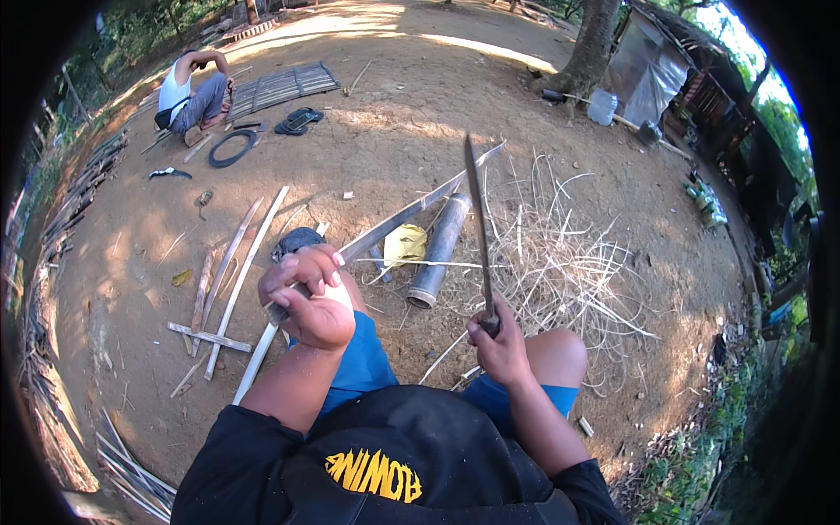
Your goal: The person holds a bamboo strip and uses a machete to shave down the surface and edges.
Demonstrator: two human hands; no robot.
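Observation:
A long, flat bamboo strip point(402, 214) is gripped near its lower end by my left hand point(308, 297), and its far end slants up and away to the right. My right hand point(501, 343) is wrapped round the handle of a long-bladed knife point(477, 206); its dark blade points up and away, crossing in front of the strip's far part in this view. Whether the two touch, I cannot tell. Between my hands, a dark bamboo tube point(440, 247) lies on the ground beside a crumpled yellow bag point(406, 244). Thin curled bamboo shavings point(569, 262) are heaped to the right.
Strips and sticks point(247, 280) lie to my left, by a small wooden cross-piece point(210, 337). Farther off, a person point(194, 92) crouches beside a slatted panel point(284, 89), near a black coil point(233, 149) and sandals point(298, 121). A plastic jug point(602, 106) stands near a tree point(591, 52).

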